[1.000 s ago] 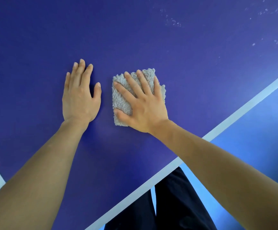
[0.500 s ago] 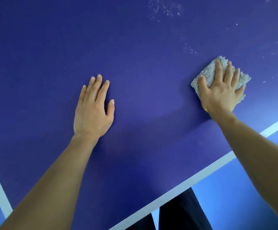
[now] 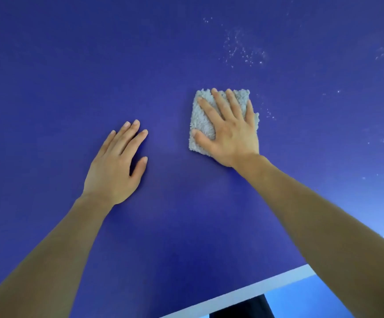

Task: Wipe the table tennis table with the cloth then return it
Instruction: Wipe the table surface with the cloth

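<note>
Both hands lie flat on the table (image 3: 60,88), right hand (image 3: 230,131) on cloth (image 3: 201,125).

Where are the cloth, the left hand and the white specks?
cloth (image 3: 200,119): head view, bare left part.
left hand (image 3: 113,173): head view, back of hand.
white specks (image 3: 246,55): head view, middle of cluster.

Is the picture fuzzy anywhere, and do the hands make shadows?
Head view: fairly sharp all over; the left hand casts a small dark shadow beside its thumb on the table; the table looks paler toward the right.
</note>
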